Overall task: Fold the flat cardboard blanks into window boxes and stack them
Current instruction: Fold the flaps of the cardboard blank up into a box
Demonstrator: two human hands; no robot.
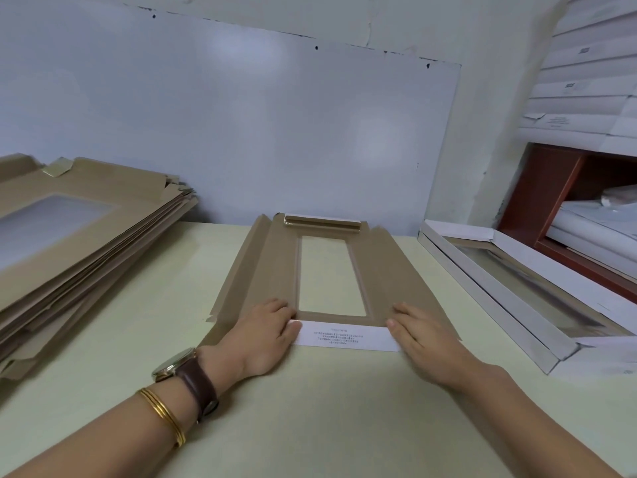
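- Centre of the frame: a flat brown cardboard blank with a rectangular cut-out window [272, 270] lies lengthwise on a pale yellow-green table [310, 408], running away from the person towards the wall.
- The left hand [265, 331] and the right hand [424, 332] rest flat on the blank's near end, one at each side of a narrow white printed flap [344, 338] turned over onto the brown face.
- Fingers on both hands are stretched out and closed round nothing; they appear to press the flap down, probably to set its crease evenly from both ends.
- At the blank's far end a short brown flap [322, 222] is already doubled over; the long side strips lie flat, so the folding looks to be at an early stage.
- Left of the frame: a thick pile of unfolded brown window blanks [86, 243] sits within the left arm's reach, seemingly the supply.
- Right of the frame: a shallow white-walled box with a clear window [510, 291] rests on the table's edge, apparently a finished piece where stacking would start.
- A brown-strapped wristwatch [179, 367] and thin gold bangles [162, 415] ring the left wrist.
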